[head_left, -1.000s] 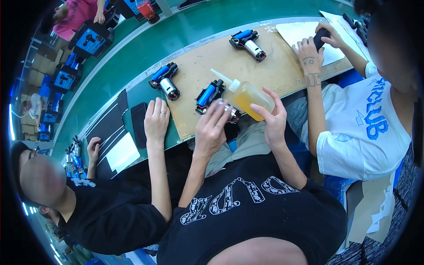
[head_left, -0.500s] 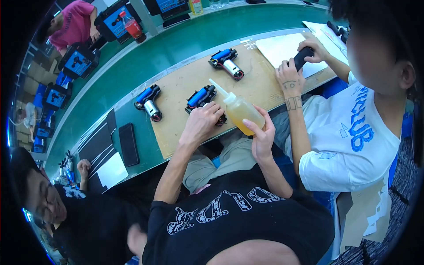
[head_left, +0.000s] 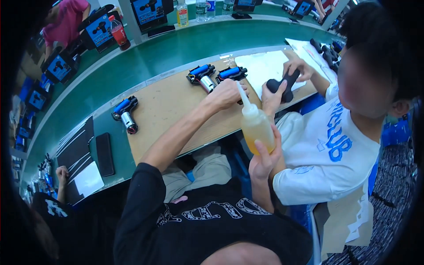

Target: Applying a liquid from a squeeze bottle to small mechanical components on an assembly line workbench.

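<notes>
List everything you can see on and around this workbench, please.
Squeeze bottle: one, amber liquid, held above the lap.
Handheld devices: three, blue and black, on the brown mat.
Black phone: one, on the green bench.
Co-worker in white shirt: one, at right, holding a black device.
Left hand: at the rightmost blue device.
Right hand: gripping the bottle.
</notes>
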Available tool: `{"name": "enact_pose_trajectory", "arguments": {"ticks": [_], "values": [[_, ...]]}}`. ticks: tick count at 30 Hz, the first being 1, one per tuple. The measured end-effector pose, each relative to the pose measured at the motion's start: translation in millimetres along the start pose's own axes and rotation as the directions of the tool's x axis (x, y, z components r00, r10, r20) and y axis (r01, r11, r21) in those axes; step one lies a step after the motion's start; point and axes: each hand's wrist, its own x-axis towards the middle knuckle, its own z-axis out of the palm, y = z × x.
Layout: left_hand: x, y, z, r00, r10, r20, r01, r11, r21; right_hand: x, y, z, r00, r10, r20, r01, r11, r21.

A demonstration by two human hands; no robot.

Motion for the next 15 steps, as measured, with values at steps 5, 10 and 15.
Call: {"name": "enact_pose_trajectory", "arguments": {"ticks": [5,10,15], "values": [[7.4,-42.5,45.4,0.992,-0.055,0.115,0.055,0.998,0.001,-9.0,2.0,6.1,0.996,0.059,0.065,-0.055,0.996,-0.066],[-6.3,-3.9,0.4,0.99,-0.114,-0.081,0.102,0.986,-0.133,-10.0,16.3,9.3,0.986,0.144,0.081,-0.146,0.989,0.018],[-140.3,31.9,-96.1,0.653,-0.559,-0.51,0.58,0.803,-0.138,-4.5,35.7,23.1,0.978,0.18,0.109,-0.187,0.98,0.061]]}}
